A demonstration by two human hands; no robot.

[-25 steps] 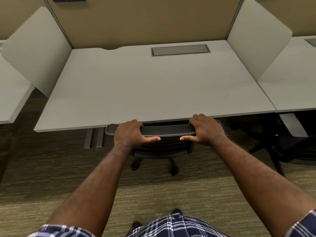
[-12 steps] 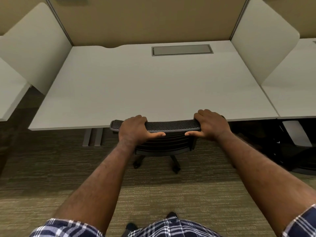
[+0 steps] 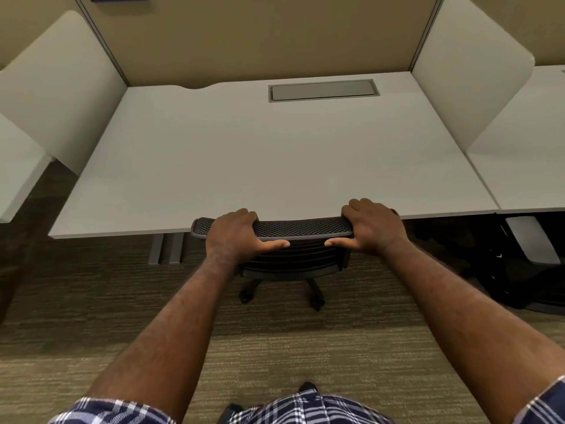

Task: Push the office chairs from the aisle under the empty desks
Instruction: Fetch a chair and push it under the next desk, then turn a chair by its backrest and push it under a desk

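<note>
A black mesh-backed office chair (image 3: pixel 301 229) stands at the front edge of a bare white desk (image 3: pixel 275 166), with its seat hidden beneath the top. Only the top of its backrest, some slats and two castor legs show. My left hand (image 3: pixel 237 235) grips the left part of the backrest top, fingers over the far side and thumb along the near side. My right hand (image 3: pixel 371 228) grips the right end the same way.
White side screens (image 3: pixel 58 84) and a tan partition enclose the desk. A grey cable hatch (image 3: pixel 322 90) sits at the desk's back. Another dark chair (image 3: pixel 526 270) is under the neighbouring desk on the right. Striped carpet covers the aisle floor.
The chair has rolled a little further under the desk, its backrest top now meeting the front edge. Both hands keep the same grip.
</note>
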